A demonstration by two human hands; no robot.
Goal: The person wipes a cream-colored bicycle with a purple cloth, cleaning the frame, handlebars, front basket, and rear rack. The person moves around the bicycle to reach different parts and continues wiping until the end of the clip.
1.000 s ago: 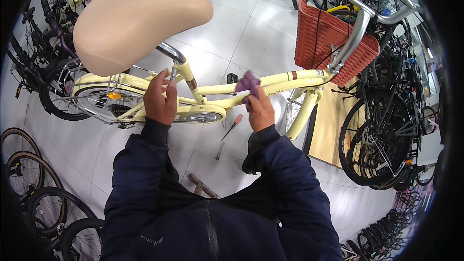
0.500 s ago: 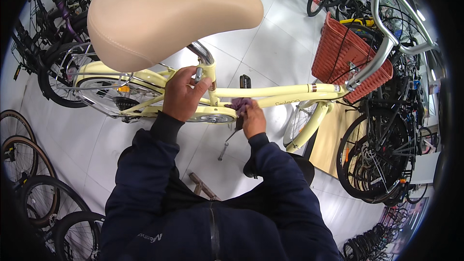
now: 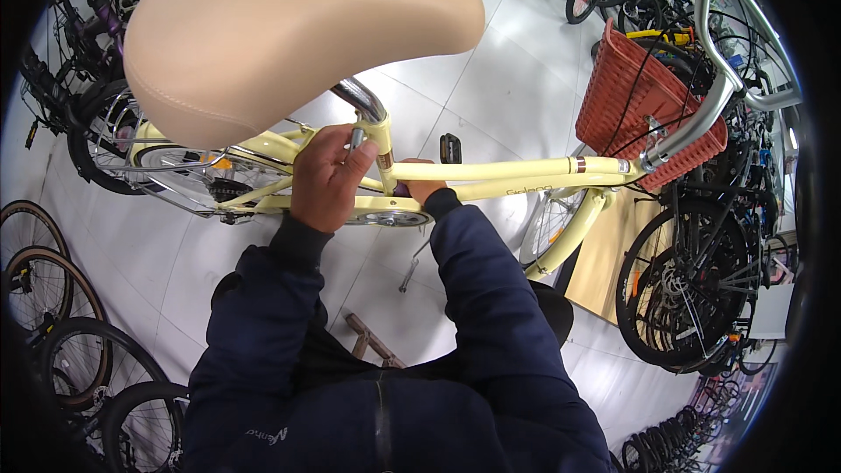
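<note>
"What takes up the most room?"

"On the white tiled floor [image 3: 508, 79] stands a pale-yellow metal bicycle [image 3: 504, 168], crossing in front of the person, handlebar end to the right. Dark lettering [image 3: 530, 191] runs along one frame tube, and a small printed label [image 3: 624, 165] sits near the front end."

"Any other writing?"

"The person's navy zipped jacket [image 3: 447, 425] bears a light logo with lettering on the chest."

"And next down in size?"

"The broad beige stitched saddle [image 3: 298, 31], then the brick-red woven basket [image 3: 644, 96] at the front."

"How are the hands posed?"

"The left hand [image 3: 328, 180] is half closed below the saddle, thumb pointing up, by the seat tube. The right hand [image 3: 422, 188] reaches in at the frame, forearm angled inward, partly hidden by a tube; I can't tell how far open it is."

"The smallest things?"

"A short silver metal part [image 3: 356, 137] at the left fingers; whether they grip it, I can't tell. A sliver of purple cloth [image 3: 400, 190] shows beside the right fingers."
</note>
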